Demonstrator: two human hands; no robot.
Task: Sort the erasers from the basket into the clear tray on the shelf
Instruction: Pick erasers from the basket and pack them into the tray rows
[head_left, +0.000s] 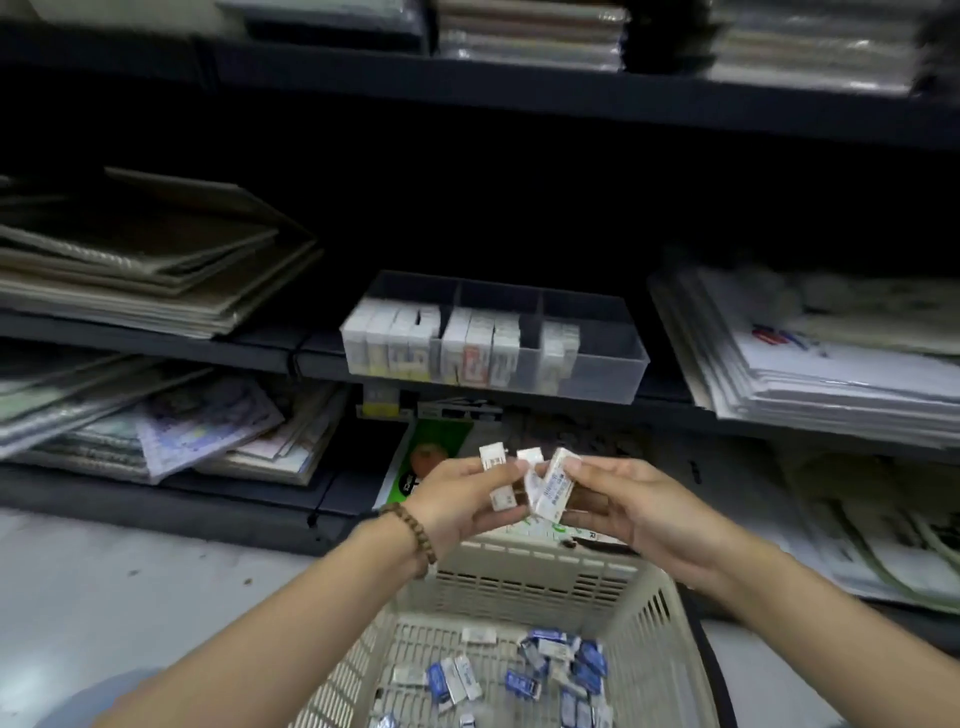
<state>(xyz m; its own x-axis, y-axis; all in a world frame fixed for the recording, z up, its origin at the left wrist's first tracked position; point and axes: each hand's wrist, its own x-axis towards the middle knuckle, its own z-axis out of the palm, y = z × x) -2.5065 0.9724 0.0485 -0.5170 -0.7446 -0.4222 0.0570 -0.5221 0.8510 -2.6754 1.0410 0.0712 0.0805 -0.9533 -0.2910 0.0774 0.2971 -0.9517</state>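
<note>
The fingers (496, 517) of the left hand (457, 501) are curled round a white eraser (492, 458), which is pinched upright between thumb and fingertips. The fingers of the right hand (641, 519) grip a sleeved eraser (551, 488), tilted against a third one between the hands (which hand bears it cannot be told). The pieces are held together above the basket (519, 569), apparently to be squared up so that they go in as a neat row. Loose erasers (545, 670) are left lying in the basket. On the shelf (260, 345) beyond, the clear tray (602, 364) is packed on end in two compartments, and the rightmost is mostly bare.
</note>
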